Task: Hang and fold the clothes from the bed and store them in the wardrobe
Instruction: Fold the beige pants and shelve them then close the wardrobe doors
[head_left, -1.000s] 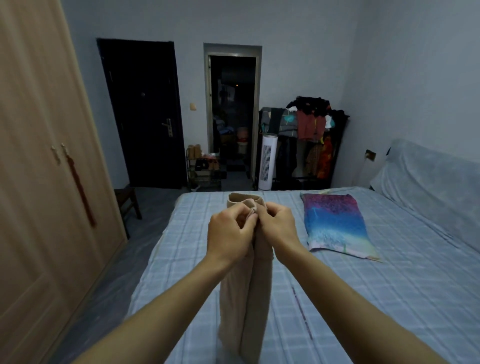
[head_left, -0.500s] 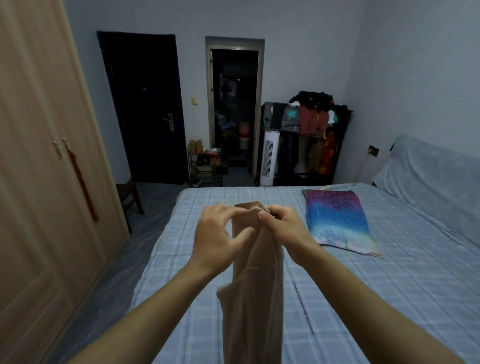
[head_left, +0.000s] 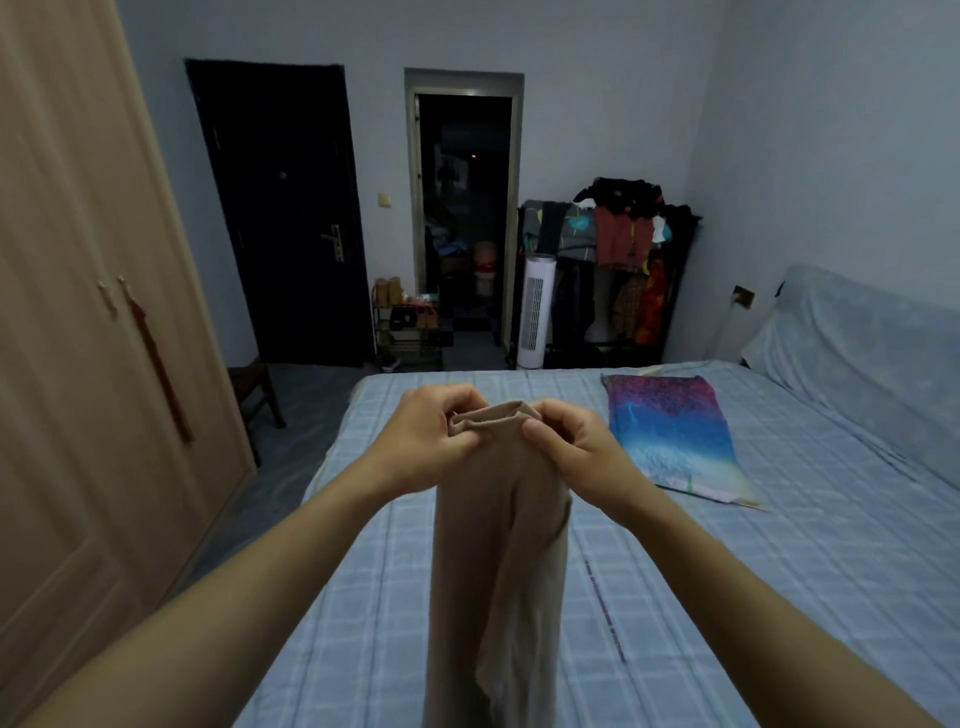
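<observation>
while both arms reach forward over the mattress, the left hand (head_left: 431, 436) and the right hand (head_left: 576, 452) each pinch the top edge of a long beige garment of thin soft cloth (head_left: 493, 571). thumbs and curled fingers are closed on the fabric, and the two hands sit just beside each other with a short bunched span of edge between them. neither hand is free.

the garment hangs straight down from that edge, so its long axis runs vertically from the hands toward the bottom of the view, where its lower end passes out of sight. in this dim light i cannot be sure whether it is a pair of trousers or some other piece doubled lengthwise. it is held in the air above the wide bed with a pale blue checked sheet (head_left: 779, 597), not laid on it.

the hands are level and equally near the cloth, so i judge neither leads. on the sheet to the right, well apart from the hanging cloth, lies a flat folded cloth printed in purple, blue and white (head_left: 670, 431). the tall light wooden wardrobe with shut doors (head_left: 78, 364) stands to the left of the bed, on the left hand's side, so carrying the piece there would call for a turn that way.
</observation>
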